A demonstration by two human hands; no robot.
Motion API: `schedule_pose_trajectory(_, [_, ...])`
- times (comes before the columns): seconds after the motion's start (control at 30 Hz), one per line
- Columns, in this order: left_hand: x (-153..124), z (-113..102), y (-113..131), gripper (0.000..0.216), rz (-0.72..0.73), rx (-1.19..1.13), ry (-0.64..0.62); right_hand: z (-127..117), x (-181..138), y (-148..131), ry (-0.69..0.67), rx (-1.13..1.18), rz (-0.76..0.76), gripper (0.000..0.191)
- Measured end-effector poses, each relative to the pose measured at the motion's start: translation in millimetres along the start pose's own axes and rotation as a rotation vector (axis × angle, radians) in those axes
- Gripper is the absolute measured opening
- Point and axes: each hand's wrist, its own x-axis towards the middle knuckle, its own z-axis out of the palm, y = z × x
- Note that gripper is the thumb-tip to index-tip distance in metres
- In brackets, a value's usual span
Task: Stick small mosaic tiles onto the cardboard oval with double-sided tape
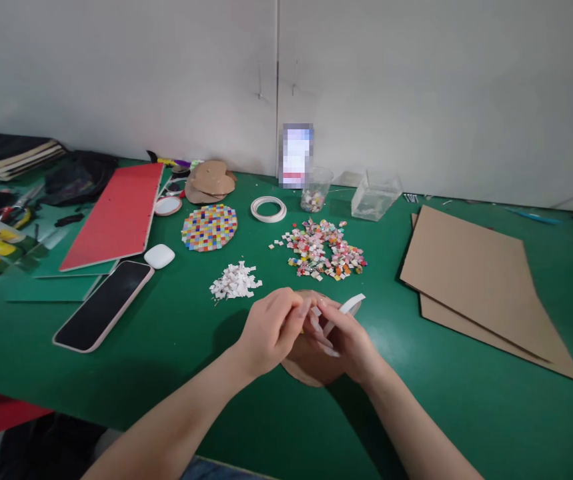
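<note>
In the head view both my hands meet above a round cardboard piece [311,370] at the front middle of the table. My right hand [356,347] is closed on a curled white tape strip [352,303], one end of which sticks out past the fingers. Thumb and forefinger of my left hand [271,330] are pinched together, touching the right fingertips. A small white square shows between the fingertips; I cannot make out exactly what the left fingers grip. A pile of white paper bits [236,280] and a heap of coloured mosaic tiles [323,250] lie just beyond the hands.
Behind are a tile-covered disc [209,227], a white tape roll [269,209], a cup of tiles [313,199] and a clear box [376,195]. Cardboard sheets [471,273] lie right. A phone [103,307], white case [159,256] and red board [116,217] lie left.
</note>
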Motion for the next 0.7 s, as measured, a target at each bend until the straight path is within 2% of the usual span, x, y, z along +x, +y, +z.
schedule_pose_trajectory(0.1, [4.4, -6.3, 0.5, 0.021, 0.183, 0.138, -0.128, -0.5, 0.0, -1.0, 0.062, -0.017, -0.015, 0.037])
schedule_pose_trajectory(0.2, [5.9, -6.8, 0.3, 0.016, 0.222, 0.234, -0.231, -1.8, -0.2, -0.3, 0.137, -0.073, -0.017, 0.032])
schedule_pose_trajectory(0.37, [2.2, -1.8, -0.7, 0.015, 0.210, 0.323, -0.206, -4.1, -0.1, 3.0, 0.188, -0.243, -0.059, 0.033])
schedule_pose_trajectory(0.7, [1.7, -1.0, -1.1, 0.021, 0.199, 0.440, -0.240, -1.9, 1.0, 1.5, 0.193, -0.329, -0.114, 0.036])
